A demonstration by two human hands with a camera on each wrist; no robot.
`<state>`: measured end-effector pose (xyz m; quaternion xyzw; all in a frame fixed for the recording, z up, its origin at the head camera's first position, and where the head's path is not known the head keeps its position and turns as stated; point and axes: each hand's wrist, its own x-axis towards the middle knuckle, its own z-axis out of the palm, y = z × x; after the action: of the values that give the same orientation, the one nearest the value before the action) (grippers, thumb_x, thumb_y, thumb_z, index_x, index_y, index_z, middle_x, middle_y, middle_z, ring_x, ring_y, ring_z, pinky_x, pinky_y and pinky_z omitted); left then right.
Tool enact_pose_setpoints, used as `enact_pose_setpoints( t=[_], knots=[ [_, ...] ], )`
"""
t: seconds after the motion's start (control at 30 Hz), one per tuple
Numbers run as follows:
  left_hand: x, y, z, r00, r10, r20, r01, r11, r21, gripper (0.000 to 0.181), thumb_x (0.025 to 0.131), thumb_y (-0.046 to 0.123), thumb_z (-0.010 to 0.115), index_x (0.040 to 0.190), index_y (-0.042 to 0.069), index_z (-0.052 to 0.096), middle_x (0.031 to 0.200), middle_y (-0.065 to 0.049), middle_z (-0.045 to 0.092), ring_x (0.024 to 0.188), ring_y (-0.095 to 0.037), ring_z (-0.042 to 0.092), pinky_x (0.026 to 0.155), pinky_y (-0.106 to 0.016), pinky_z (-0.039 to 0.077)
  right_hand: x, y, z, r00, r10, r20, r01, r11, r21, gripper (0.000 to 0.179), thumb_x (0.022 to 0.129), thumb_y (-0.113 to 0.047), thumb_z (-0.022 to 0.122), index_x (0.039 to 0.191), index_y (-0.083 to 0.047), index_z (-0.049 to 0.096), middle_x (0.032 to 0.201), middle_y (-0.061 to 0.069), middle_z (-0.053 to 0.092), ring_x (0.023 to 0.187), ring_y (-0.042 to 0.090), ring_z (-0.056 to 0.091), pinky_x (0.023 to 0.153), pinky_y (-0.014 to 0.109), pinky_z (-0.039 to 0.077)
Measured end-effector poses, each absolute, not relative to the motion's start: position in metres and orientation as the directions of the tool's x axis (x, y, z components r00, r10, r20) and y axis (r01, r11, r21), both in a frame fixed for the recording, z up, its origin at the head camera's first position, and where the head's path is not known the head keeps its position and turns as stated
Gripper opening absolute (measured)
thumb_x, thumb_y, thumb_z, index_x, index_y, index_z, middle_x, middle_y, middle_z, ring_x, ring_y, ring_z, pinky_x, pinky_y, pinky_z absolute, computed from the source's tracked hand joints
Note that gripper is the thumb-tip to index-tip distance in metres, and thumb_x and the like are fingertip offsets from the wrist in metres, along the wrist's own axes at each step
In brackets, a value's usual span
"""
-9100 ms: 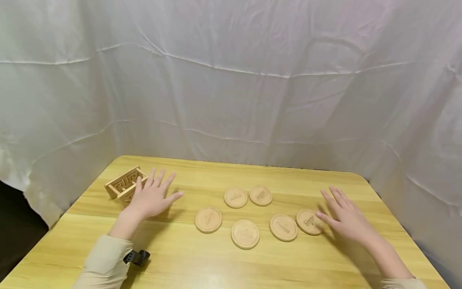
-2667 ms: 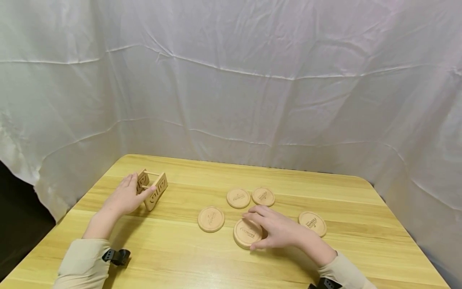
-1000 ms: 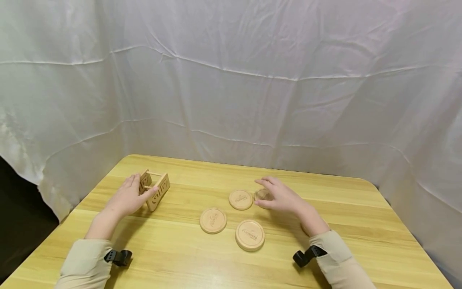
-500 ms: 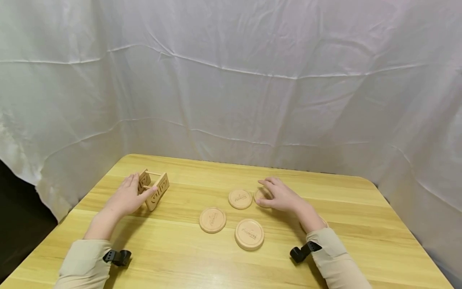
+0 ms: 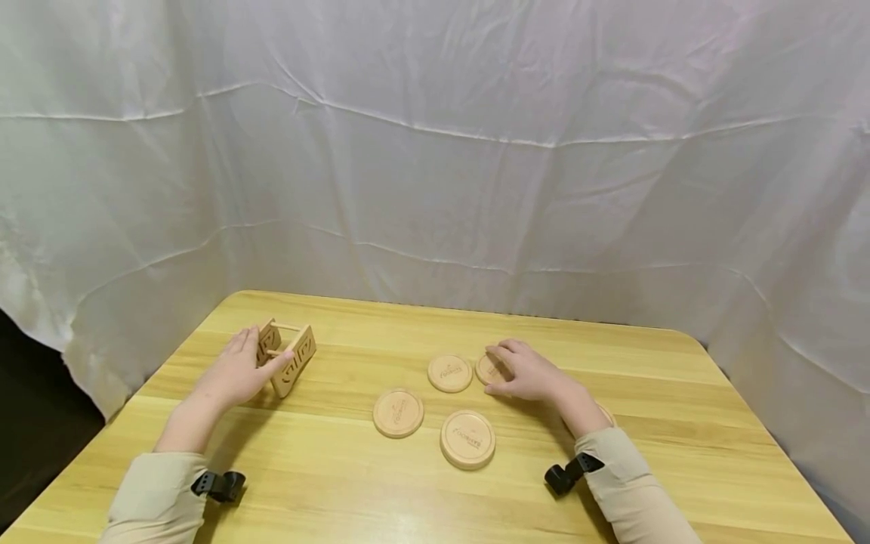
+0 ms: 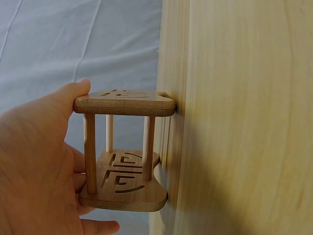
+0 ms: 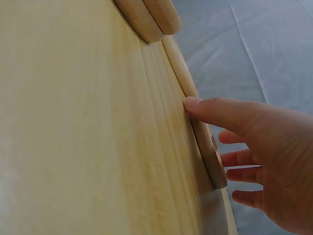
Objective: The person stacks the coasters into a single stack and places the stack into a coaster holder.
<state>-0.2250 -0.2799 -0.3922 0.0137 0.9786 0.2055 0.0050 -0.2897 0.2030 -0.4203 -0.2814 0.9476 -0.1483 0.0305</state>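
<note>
Coaster [image 5: 490,368] on table [image 5: 340,483], R hand [image 5: 533,375] curled round it, thumb [image 7: 210,108] on edge. L hand [image 5: 234,372], well apart, clamped on rack [image 5: 295,367]. 2nd coaster [image 5: 449,373] just L of 1st; nearer viewer, stack [image 5: 467,438] & 3rd coaster [image 5: 398,412]; 4th coaster [image 5: 608,415] part-hidden by R forearm [image 5: 583,412].

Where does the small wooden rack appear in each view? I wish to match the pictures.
Head: left of centre, below mid-height, the wooden rack, gripped by the left hand.
Left wrist: just left of and below centre, between thumb and fingers.
Right wrist: not in it.
Shared landmark: the table, in all three.
</note>
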Motion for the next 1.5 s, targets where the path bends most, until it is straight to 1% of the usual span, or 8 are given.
enact_pose_setpoints(
  t=[0.73, 1.1, 1.33, 1.5],
  knots=[
    [-0.2233, -0.2777, -0.3896, -1.000, 0.025, -0.011, 0.019, 0.912, 0.409, 0.107, 0.094, 0.069, 0.036, 0.149, -0.016, 0.000, 0.153, -0.043, 0.003, 0.142, -0.059, 0.007, 0.118, -0.067, 0.010, -0.2921, 0.2060, -0.4238, -0.849, -0.528, 0.024, -0.510, 0.807, -0.297, 0.079, 0.085, -0.050, 0.070, 0.145, -0.006, 0.045, 0.142, 0.020, 0.048, 0.132, 0.037, 0.045, 0.112, 0.054, 0.039],
    [-0.2238, -0.2791, -0.3902, -1.000, 0.024, -0.013, 0.017, 0.913, 0.407, 0.108, 0.094, 0.070, 0.035, 0.149, -0.016, 0.000, 0.153, -0.042, 0.003, 0.142, -0.059, 0.006, 0.118, -0.066, 0.010, -0.2945, 0.2044, -0.4245, -0.839, -0.543, 0.038, -0.530, 0.799, -0.283, 0.076, 0.085, -0.050, 0.069, 0.144, -0.006, 0.046, 0.137, 0.020, 0.051, 0.128, 0.036, 0.048, 0.109, 0.054, 0.043],
    [-0.2249, -0.2787, -0.3908, -1.000, 0.023, -0.009, 0.018, 0.914, 0.406, 0.106, 0.095, 0.068, 0.036, 0.149, -0.017, 0.001, 0.153, -0.043, 0.003, 0.142, -0.059, 0.007, 0.118, -0.067, 0.010, -0.2947, 0.2056, -0.4257, -0.841, -0.539, 0.045, -0.526, 0.797, -0.297, 0.078, 0.084, -0.051, 0.071, 0.144, -0.008, 0.047, 0.136, 0.019, 0.051, 0.126, 0.035, 0.050, 0.107, 0.054, 0.044],
    [-0.2251, -0.2779, -0.3906, -1.000, 0.024, -0.005, 0.020, 0.914, 0.404, 0.106, 0.095, 0.068, 0.036, 0.148, -0.017, 0.002, 0.153, -0.043, 0.004, 0.142, -0.059, 0.007, 0.118, -0.067, 0.010, -0.2951, 0.2056, -0.4259, -0.839, -0.541, 0.052, -0.530, 0.795, -0.296, 0.079, 0.082, -0.051, 0.073, 0.143, -0.008, 0.047, 0.136, 0.020, 0.052, 0.126, 0.036, 0.050, 0.108, 0.054, 0.044]
  ],
)
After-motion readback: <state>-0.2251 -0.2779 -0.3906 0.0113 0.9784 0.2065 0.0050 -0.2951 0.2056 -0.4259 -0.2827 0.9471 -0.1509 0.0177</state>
